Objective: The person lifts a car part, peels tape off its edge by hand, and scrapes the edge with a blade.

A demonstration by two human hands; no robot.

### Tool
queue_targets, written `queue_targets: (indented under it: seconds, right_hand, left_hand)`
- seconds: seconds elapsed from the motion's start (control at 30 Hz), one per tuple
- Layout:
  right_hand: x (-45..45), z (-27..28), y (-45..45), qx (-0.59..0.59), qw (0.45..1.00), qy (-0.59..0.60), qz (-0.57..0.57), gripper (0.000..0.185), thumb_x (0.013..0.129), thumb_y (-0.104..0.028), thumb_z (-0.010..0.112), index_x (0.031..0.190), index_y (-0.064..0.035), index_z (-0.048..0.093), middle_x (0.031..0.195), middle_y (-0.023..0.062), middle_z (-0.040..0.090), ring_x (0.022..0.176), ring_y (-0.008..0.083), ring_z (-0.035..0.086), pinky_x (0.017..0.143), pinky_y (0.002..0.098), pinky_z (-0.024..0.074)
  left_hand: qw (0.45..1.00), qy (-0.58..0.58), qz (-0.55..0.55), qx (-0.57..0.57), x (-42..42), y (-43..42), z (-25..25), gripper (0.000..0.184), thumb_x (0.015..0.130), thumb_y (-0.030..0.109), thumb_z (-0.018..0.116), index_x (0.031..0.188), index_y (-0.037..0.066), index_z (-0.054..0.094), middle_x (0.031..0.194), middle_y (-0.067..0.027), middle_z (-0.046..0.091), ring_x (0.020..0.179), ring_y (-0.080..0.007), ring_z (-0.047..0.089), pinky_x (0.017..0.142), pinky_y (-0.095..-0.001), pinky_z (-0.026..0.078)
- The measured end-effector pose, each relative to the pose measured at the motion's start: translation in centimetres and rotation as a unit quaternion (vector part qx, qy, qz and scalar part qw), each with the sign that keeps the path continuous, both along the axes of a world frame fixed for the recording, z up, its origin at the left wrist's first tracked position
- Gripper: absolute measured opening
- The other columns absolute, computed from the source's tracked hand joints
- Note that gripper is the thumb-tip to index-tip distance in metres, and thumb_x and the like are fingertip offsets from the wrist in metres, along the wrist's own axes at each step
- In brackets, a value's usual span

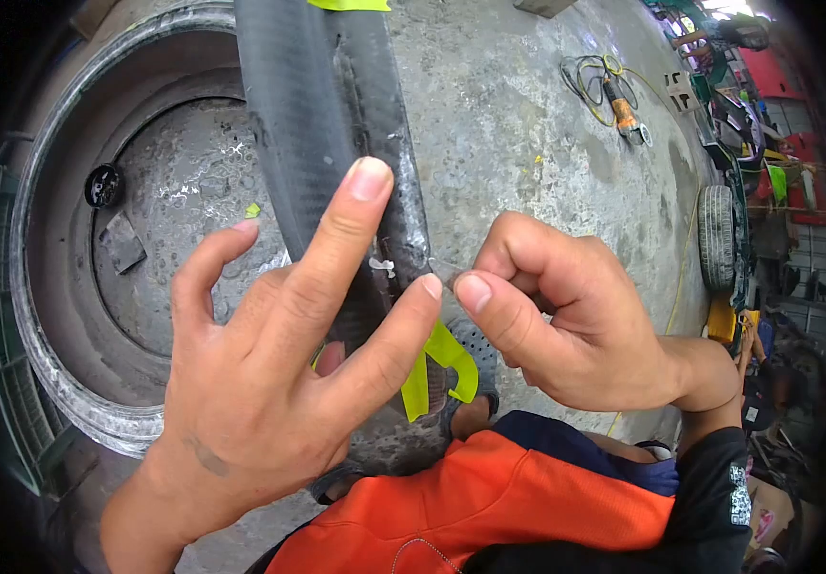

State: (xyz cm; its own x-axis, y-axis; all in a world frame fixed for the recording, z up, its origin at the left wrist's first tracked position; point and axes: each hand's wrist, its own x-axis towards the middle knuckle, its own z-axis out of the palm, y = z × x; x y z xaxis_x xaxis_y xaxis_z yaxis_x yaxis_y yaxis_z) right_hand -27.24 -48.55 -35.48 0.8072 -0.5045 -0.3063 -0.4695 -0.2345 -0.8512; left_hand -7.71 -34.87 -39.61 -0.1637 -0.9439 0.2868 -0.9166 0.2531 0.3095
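Note:
A long dark part (288, 105) with a carbon-fibre weave runs down the middle, with a rough whitish seam along its right side. Over it, my left hand (279, 335) is open with fingers spread, its index fingertip at the part's right edge. My right hand (566, 316) is closed in a pinch on a thin clear strip (444, 263), beside that fingertip. A small whitish scrap (382, 265) sticks to the part between my left fingers. Yellow-green tape (451, 356) hangs from the near end; more tape (351, 4) is at the far end.
A large tyre (35, 316) lies at the left, with a small black cup (104, 186) and a grey flat piece (122, 243) inside its ring. An orange angle grinder (621, 110) with a coiled cord rests on the concrete floor. A wheel (716, 234) and other people are at the right.

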Motion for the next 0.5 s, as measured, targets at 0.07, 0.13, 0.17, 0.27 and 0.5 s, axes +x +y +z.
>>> queue_targets:
  seconds: [0.07,0.13,0.17,0.27,0.5]
  right_hand:
    - [0.1,0.0,0.1,-0.004,1.0,0.001,-0.001,0.023,0.105,-0.019,0.056,0.089,-0.0041,0.05,0.055,-0.0053,0.049,0.047,0.0005,0.044,0.042,0.0219,0.0298]
    - [0.1,0.0,0.1,-0.007,1.0,0.003,-0.003,0.022,0.105,-0.018,0.056,0.089,-0.0039,0.05,0.056,-0.0055,0.049,0.049,0.0002,0.043,0.043,0.022,0.03]
    - [0.2,0.0,0.1,-0.011,1.0,0.003,-0.004,0.022,0.104,-0.017,0.056,0.088,-0.0037,0.05,0.057,-0.0057,0.048,0.051,0.0,0.042,0.045,0.0223,0.0297]
    - [0.3,0.2,0.0,-0.031,1.0,0.003,0.003,0.022,0.104,-0.015,0.057,0.086,-0.0034,0.05,0.059,-0.0061,0.047,0.055,-0.0001,0.039,0.047,0.0228,0.0291]
    - [1.1,1.1,-0.1,-0.027,0.999,0.036,-0.001,0.023,0.101,-0.01,0.057,0.081,-0.0042,0.047,0.061,-0.0072,0.039,0.057,0.0009,0.032,0.048,0.0245,0.0269]
  left_hand:
    - [1.0,0.001,0.002,-0.003,0.0,0.0,0.0,0.053,0.075,0.006,0.065,0.126,0.02,0.068,0.155,-0.0266,0.04,0.096,-0.0183,0.071,0.104,-0.0453,0.035]
    - [1.0,0.002,0.002,-0.004,0.0,0.0,-0.1,0.052,0.075,0.006,0.065,0.126,0.02,0.069,0.155,-0.0265,0.041,0.096,-0.0182,0.071,0.104,-0.0453,0.035]
    - [1.0,0.0,0.002,-0.008,0.0,0.0,-0.2,0.052,0.076,0.006,0.065,0.126,0.02,0.069,0.155,-0.0264,0.041,0.095,-0.0181,0.071,0.104,-0.0453,0.035]
    - [1.0,-0.004,0.002,-0.011,0.0,0.0,-0.2,0.05,0.077,0.005,0.064,0.125,0.02,0.069,0.154,-0.0263,0.041,0.095,-0.0178,0.071,0.104,-0.0452,0.035]
    - [1.0,-0.002,0.01,-0.02,-0.3,-0.1,-0.3,0.048,0.078,0.005,0.062,0.124,0.02,0.069,0.153,-0.0261,0.043,0.094,-0.0174,0.071,0.105,-0.0448,0.034]
